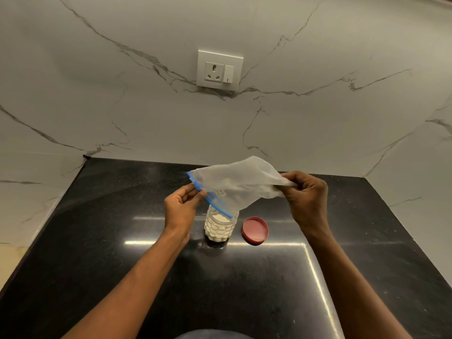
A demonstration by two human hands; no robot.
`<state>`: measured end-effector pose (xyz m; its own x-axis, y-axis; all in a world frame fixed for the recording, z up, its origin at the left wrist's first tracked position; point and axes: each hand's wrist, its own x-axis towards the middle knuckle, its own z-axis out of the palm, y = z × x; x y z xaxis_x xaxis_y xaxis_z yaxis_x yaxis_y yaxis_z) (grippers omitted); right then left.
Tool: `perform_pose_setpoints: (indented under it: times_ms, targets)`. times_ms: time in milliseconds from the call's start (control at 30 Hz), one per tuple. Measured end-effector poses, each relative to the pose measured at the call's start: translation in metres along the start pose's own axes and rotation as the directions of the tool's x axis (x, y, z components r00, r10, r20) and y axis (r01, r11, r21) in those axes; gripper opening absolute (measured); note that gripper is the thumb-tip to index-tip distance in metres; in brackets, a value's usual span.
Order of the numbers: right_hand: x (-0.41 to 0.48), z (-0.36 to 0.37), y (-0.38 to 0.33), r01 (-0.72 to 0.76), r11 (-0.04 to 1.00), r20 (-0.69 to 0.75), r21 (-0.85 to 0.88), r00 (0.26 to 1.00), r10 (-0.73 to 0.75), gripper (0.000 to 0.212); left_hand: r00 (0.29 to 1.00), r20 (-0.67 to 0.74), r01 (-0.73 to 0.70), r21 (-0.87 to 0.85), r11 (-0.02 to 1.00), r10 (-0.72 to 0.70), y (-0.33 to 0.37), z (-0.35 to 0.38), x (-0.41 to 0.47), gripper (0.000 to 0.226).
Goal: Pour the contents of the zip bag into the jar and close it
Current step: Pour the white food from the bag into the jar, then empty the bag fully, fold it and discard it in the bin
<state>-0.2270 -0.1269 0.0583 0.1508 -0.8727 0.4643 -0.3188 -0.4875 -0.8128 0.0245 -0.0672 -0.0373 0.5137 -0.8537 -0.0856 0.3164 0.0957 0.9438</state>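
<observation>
The zip bag (pixel 234 182) hangs tilted above the open jar (pixel 220 226), its blue zip edge just over the jar's mouth; the left hand (pixel 182 206) pinches that zip edge; the right hand (pixel 305 194) grips the bag's bunched bottom end, raised higher; white powder fills the jar; the red lid (pixel 255 230) lies just right of it on the black countertop (pixel 97 241).

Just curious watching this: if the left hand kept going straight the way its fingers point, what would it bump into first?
Probably the zip bag itself: the left hand already pinches its blue edge, fingers pointing up-right into the plastic.
</observation>
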Motion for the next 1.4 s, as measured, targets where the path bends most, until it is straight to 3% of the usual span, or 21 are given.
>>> perform_pose_setpoints:
  times_ms: [100, 167, 267, 367, 467, 600, 667, 767, 867, 967, 1033, 1100, 1167, 1233, 1333, 1400]
  targets:
    - [-0.004, 0.004, -0.003, 0.011, 0.999, 0.052, -0.033, 0.999, -0.01, 0.006, 1.0, 0.0, 0.014, -0.004, 1.0, -0.014, -0.001, -0.001, 0.001, 0.03]
    - [-0.003, 0.004, -0.002, 0.001, 0.999, 0.087, -0.046, 0.996, 0.003, 0.017, 1.0, 0.006, 0.02, -0.012, 1.0, -0.02, -0.001, -0.001, 0.001, 0.03]
    - [0.001, 0.002, -0.003, 0.008, 0.997, 0.014, -0.073, 1.0, -0.007, 0.036, 1.0, -0.012, 0.024, -0.012, 1.0, -0.024, -0.002, 0.001, -0.001, 0.028]
    - [0.005, 0.001, -0.002, 0.021, 0.987, -0.029, -0.159, 0.999, -0.026, 0.015, 1.0, -0.005, 0.011, -0.004, 1.0, -0.011, -0.001, 0.001, -0.003, 0.029]
    - [0.006, 0.001, -0.002, 0.023, 0.985, 0.044, -0.169, 0.999, -0.016, 0.012, 1.0, 0.008, -0.01, 0.02, 1.0, 0.01, 0.001, 0.0, -0.003, 0.031]
    - [0.011, -0.004, -0.002, 0.005, 0.989, -0.074, -0.151, 0.997, -0.016, 0.022, 1.0, 0.011, -0.017, 0.035, 0.999, 0.017, 0.002, 0.001, -0.003, 0.034]
    - [0.012, -0.004, 0.0, -0.018, 0.988, -0.039, -0.151, 0.999, 0.013, 0.022, 1.0, 0.021, -0.015, 0.052, 0.999, 0.014, 0.004, 0.001, -0.003, 0.032]
    - [0.009, -0.004, 0.001, -0.075, 0.995, -0.001, -0.063, 0.997, 0.076, 0.01, 1.0, 0.011, -0.008, 0.063, 0.998, 0.007, 0.008, 0.002, -0.001, 0.028]
    - [0.006, -0.007, 0.001, -0.137, 0.988, -0.125, 0.07, 0.981, 0.145, 0.016, 0.999, 0.044, -0.018, 0.053, 0.998, 0.015, 0.019, 0.008, 0.0, 0.023]
    - [0.0, -0.007, 0.005, -0.211, 0.963, -0.118, 0.17, 0.965, 0.232, 0.019, 0.992, 0.104, -0.079, 0.067, 0.995, 0.072, 0.04, 0.017, 0.004, 0.017]
    - [-0.006, -0.005, 0.009, -0.281, 0.92, -0.092, 0.274, 0.944, 0.316, 0.012, 0.986, 0.135, -0.109, 0.052, 0.993, 0.101, 0.058, 0.023, 0.01, 0.013]
    - [-0.015, -0.001, 0.01, -0.381, 0.808, -0.017, 0.45, 0.901, 0.434, 0.013, 0.979, 0.168, -0.131, 0.067, 0.989, 0.118, 0.078, 0.03, 0.016, 0.014]
    - [-0.027, 0.008, 0.013, -0.493, 0.695, 0.097, 0.523, 0.845, 0.526, 0.025, 0.971, 0.186, -0.176, 0.129, 0.976, 0.151, 0.097, 0.036, 0.023, 0.022]
    - [-0.039, 0.017, 0.017, -0.583, 0.653, 0.2, 0.484, 0.8, 0.566, 0.045, 0.951, 0.21, -0.275, 0.244, 0.93, 0.226, 0.114, 0.04, 0.029, 0.027]
    - [-0.047, 0.019, 0.02, -0.605, 0.678, 0.242, 0.418, 0.793, 0.559, 0.086, 0.879, 0.347, -0.468, 0.498, 0.73, 0.327, 0.136, 0.042, 0.035, 0.02]
    - [-0.043, 0.019, 0.014, -0.562, 0.709, 0.217, 0.427, 0.824, 0.523, 0.102, 0.849, 0.443, -0.523, 0.623, 0.582, 0.289, 0.149, 0.044, 0.036, 0.015]
